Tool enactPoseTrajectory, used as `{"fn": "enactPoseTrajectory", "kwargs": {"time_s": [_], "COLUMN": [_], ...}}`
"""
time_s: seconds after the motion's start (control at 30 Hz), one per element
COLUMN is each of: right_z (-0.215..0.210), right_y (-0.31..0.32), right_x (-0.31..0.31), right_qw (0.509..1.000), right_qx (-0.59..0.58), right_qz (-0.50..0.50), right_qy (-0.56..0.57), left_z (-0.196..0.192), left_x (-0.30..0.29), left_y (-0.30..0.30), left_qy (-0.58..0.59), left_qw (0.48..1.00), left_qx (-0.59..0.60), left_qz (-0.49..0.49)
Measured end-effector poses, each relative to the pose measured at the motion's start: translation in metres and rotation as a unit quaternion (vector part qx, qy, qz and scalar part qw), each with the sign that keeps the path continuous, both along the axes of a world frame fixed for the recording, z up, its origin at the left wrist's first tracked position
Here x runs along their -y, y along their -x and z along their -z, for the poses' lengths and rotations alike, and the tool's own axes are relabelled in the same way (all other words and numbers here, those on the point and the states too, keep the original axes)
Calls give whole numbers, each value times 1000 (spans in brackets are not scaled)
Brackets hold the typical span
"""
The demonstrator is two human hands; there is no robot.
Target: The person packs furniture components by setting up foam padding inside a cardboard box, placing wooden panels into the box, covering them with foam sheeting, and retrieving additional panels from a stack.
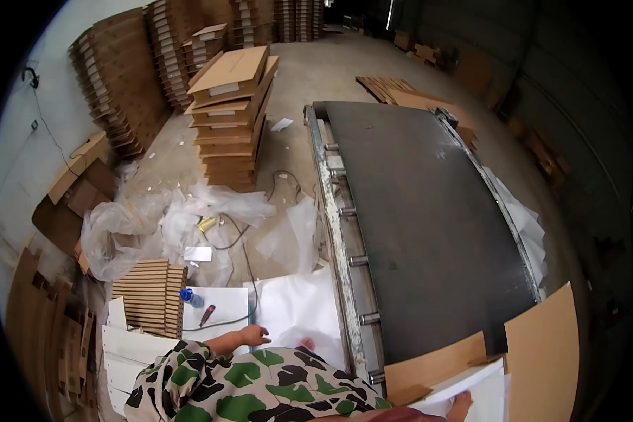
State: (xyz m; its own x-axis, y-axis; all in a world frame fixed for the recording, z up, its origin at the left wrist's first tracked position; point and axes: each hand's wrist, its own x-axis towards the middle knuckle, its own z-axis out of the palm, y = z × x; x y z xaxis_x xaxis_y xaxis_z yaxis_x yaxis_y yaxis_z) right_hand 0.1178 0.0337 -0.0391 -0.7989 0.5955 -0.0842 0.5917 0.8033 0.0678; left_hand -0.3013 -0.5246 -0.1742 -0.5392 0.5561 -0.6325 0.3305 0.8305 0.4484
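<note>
My left hand point(255, 335) hangs at my side with its fingers loosely apart and nothing in it. It is above the edge of a white sheet point(292, 302). At the lower right, my right hand point(459, 406) rests on a white panel point(482, 387) inside an open cardboard box point(436, 366). Its thumb stands apart from the fingers; part of the hand is cut off by the frame's lower edge. The box lies at the near end of a dark conveyor belt point(436, 232), with one tall flap point(545, 348) raised. Camouflage-patterned clothing point(260, 387) covers my arm and body.
Left of the belt's metal frame point(334, 225), a blue-capped bottle point(191, 298) and a red-and-black screwdriver point(207, 314) lie on a white board point(225, 302). Slatted brown pieces point(141, 295), crumpled plastic wrap point(126, 235) and a cable point(250, 267) are nearby. Flat cartons point(228, 119) are stacked beyond.
</note>
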Motion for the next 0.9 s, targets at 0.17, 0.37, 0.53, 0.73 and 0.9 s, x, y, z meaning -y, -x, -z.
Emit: {"fn": "enactPoseTrajectory", "kwargs": {"time_s": [0.17, 0.37, 0.53, 0.73, 0.9], "right_z": [27, 85, 100, 0, -61], "right_y": [-26, -66, -78, -25, 86], "right_x": [-2, -28, -45, -71, -62], "right_qw": [994, 974, 954, 879, 785], "right_qx": [-64, -122, -149, -217, -452], "right_qz": [77, 180, 222, 342, 332], "right_qy": [-35, -66, -134, -249, -265], "left_z": [94, -3, 21, -20, 42], "left_x": [84, 101, 121, 96, 126], "left_y": [11, 32, 58, 53, 68], "left_qy": [56, 123, 38, 103, 136], "left_qw": [998, 991, 983, 971, 974], "left_qx": [10, -14, -101, 6, 74], "left_qz": [23, -42, -145, -217, -165]}}
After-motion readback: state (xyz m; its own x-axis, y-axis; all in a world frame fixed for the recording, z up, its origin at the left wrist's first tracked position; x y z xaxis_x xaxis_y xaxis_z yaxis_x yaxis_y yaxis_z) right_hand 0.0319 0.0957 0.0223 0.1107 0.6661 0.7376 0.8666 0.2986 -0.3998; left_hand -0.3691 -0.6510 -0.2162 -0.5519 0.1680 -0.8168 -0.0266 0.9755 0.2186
